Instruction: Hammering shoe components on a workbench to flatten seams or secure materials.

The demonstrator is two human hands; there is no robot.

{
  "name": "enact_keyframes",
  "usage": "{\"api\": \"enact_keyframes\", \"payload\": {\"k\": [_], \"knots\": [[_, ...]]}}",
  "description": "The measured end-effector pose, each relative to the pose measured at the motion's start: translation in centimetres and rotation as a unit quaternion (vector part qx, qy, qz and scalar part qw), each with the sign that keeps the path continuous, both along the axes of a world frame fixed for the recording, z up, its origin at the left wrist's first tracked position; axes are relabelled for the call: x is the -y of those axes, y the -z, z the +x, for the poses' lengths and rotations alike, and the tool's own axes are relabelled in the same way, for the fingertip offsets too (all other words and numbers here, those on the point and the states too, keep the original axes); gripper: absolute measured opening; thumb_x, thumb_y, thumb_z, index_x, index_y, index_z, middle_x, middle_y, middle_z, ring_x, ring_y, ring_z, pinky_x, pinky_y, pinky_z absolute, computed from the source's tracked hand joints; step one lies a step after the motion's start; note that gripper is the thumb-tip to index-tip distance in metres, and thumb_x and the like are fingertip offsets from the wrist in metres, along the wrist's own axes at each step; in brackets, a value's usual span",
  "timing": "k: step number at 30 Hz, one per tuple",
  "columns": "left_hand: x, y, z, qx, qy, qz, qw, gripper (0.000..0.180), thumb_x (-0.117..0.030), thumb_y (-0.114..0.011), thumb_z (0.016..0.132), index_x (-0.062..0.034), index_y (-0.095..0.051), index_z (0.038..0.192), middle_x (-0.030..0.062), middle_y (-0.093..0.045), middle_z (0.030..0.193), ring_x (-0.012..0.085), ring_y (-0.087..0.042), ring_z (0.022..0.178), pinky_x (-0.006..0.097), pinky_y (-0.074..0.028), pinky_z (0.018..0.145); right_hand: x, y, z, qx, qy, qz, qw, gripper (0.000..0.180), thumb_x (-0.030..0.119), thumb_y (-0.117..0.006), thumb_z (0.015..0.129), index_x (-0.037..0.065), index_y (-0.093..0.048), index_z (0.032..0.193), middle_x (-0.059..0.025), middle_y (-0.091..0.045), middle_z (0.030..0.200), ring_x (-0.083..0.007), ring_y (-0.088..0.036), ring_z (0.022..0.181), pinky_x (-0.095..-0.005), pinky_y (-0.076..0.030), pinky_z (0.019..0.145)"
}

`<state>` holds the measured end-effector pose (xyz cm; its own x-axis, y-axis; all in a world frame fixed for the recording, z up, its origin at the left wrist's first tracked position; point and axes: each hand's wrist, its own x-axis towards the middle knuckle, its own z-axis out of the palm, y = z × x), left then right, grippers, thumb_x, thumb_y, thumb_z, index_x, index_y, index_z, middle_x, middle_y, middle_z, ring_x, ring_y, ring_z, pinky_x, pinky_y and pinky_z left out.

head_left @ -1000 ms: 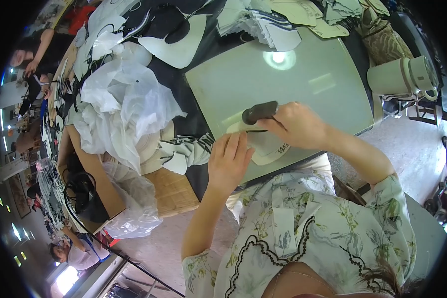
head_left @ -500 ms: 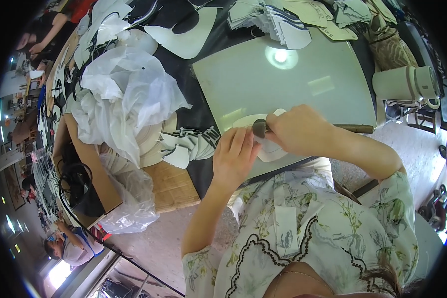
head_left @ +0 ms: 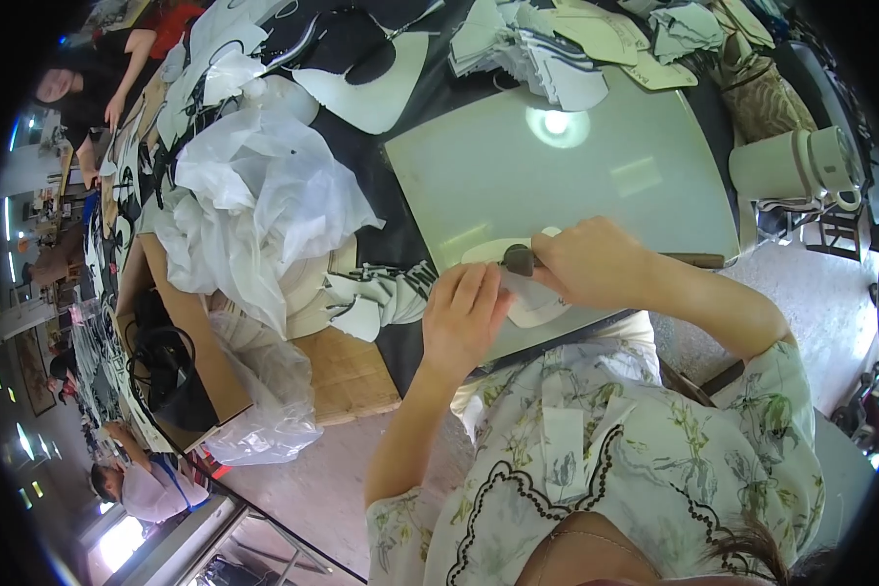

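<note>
Dark tabletop (head_left: 393,354) bears a glossy board (head_left: 557,181) beneath the right hand (head_left: 589,262).

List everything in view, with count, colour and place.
Board: 1, pale green, centre
Cut piece: 1, off-white, on the board
Tool: 1, dark, in the right hand
Edged pieces: several, black and white, beside the left hand
Stacked pieces: several, white, top centre
Cards: at least two, pale yellow, upper right
Plastic sheeting: count unclear, whitish, left
Carton: 1, brown, left
Cables: uncounted, black, at the carton
Flask: 1, cream, right
Patterned bundle: 1, brown, upper right
Co-workers: at least two, dark and pale clothing, left
Blouse: 1, white floral, bottom
Left hand: 1, bare, on the cut piece
Right hand: 1, bare, around the tool
</note>
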<state>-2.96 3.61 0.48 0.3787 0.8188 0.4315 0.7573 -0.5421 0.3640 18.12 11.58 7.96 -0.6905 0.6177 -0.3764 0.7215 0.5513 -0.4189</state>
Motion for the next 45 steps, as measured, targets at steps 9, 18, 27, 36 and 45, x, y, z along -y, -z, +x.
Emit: {"api": "enact_keyframes", "payload": {"k": [9,18,27,36,45], "knots": [[0.1,1.6,0.8,-0.024,0.003,-0.010,1.000,0.032,-0.022,-0.070,0.088,-0.0021,-0.070,0.113,0.0158,-0.061,0.103,0.0373,-0.055,0.093,0.045,-0.046,0.085,1.2,3.9,0.1,-0.114,0.149,-0.069,0.980,0.025,0.029,-0.059,0.086,0.011,-0.073,0.094,-0.0129,-0.072,0.090,-0.0336,-0.071,0.085,-0.0469,-0.057,0.071],[-0.1,-0.9,2.1,-0.150,0.139,0.108,0.973,0.024,-0.026,-0.060,0.096,-0.0042,-0.068,0.104,0.0159,-0.064,0.096,0.0361,-0.059,0.087,0.047,-0.049,0.075,4.7,4.4,0.8,-0.190,0.165,0.118,0.961,0.029,0.030,-0.058,0.090,0.004,-0.072,0.088,-0.0112,-0.071,0.087,-0.0339,-0.069,0.082,-0.0451,-0.056,0.068],[-0.7,-0.1,0.6,-0.223,0.146,0.104,0.958,0.017,-0.013,-0.062,0.093,-0.0061,-0.064,0.109,0.0132,-0.065,0.106,0.0298,-0.060,0.096,0.046,-0.048,0.084,2.6,4.7,0.2,-0.247,0.147,0.085,0.954,0.033,0.031,-0.058,0.092,0.000,-0.067,0.085,-0.0159,-0.069,0.076,-0.0367,-0.068,0.075,-0.0457,-0.054,0.065],[0.8,-0.2,1.2,-0.088,0.104,0.086,0.987,0.010,-0.010,-0.062,0.092,-0.0045,-0.066,0.100,0.0136,-0.066,0.106,0.0325,-0.061,0.102,0.046,-0.049,0.091,1.9,3.5,-0.9,-0.165,0.089,0.098,0.977,0.036,0.035,-0.058,0.091,0.000,-0.068,0.086,-0.0157,-0.071,0.080,-0.0353,-0.070,0.079,-0.0442,-0.055,0.067],[1.4,-0.2,1.8,-0.101,0.089,0.060,0.989,0.018,-0.013,-0.066,0.089,-0.0058,-0.067,0.106,0.0151,-0.066,0.109,0.0363,-0.062,0.105,0.046,-0.049,0.093,2.3,3.9,0.0,-0.184,0.078,0.073,0.977,0.040,0.038,-0.058,0.091,-0.001,-0.067,0.090,-0.0166,-0.071,0.080,-0.0373,-0.069,0.081,-0.0459,-0.055,0.069]]}}
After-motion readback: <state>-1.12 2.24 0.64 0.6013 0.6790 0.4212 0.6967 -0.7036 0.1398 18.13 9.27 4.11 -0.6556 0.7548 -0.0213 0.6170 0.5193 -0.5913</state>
